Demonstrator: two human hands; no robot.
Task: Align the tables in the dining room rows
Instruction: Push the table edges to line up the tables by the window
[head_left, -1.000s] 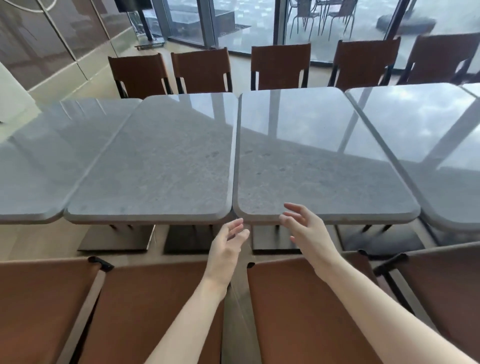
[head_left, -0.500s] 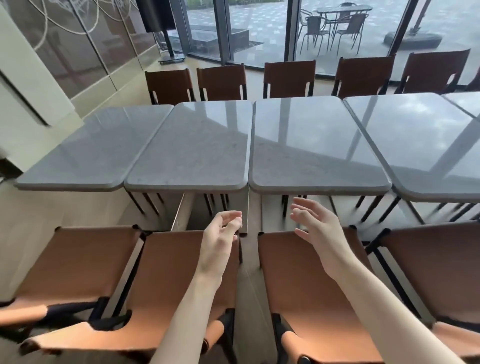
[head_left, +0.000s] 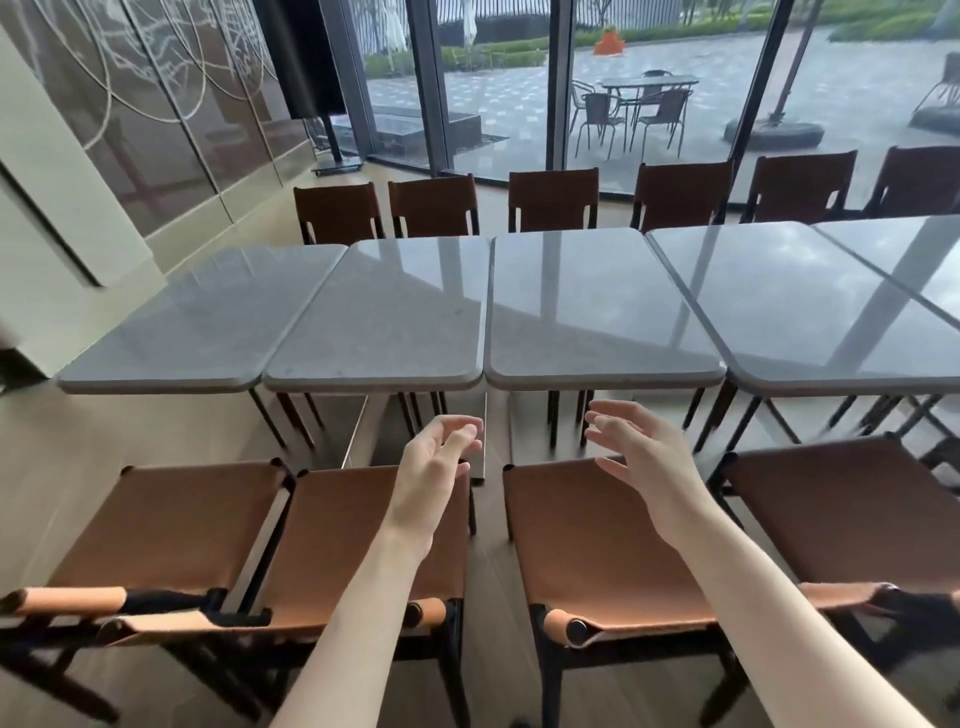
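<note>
Both hands are hanging in the air at the lower middle of the frame, holding nothing. The left hand is loosely curled with its fingers relaxed, and the right hand is spread, palm turned inward. They are sitting short of the near edges of the two middle benches, probably because the person is standing behind the near chairs to judge the row.

The stone-topped benches are running in one line across the middle of the frame. The left middle bench and the right middle bench are lying edge to edge with only a thin seam between them, and their near edges are looking roughly level. The far-left bench and the far-right bench are butting against them, so the row appears close to aligned.

Tan sling chairs are standing in a row at the bottom of the frame, and darker chairs are lining the far side. Beyond them, tall windows are showing a paved terrace, and the polished tops are reflecting the sky.
</note>
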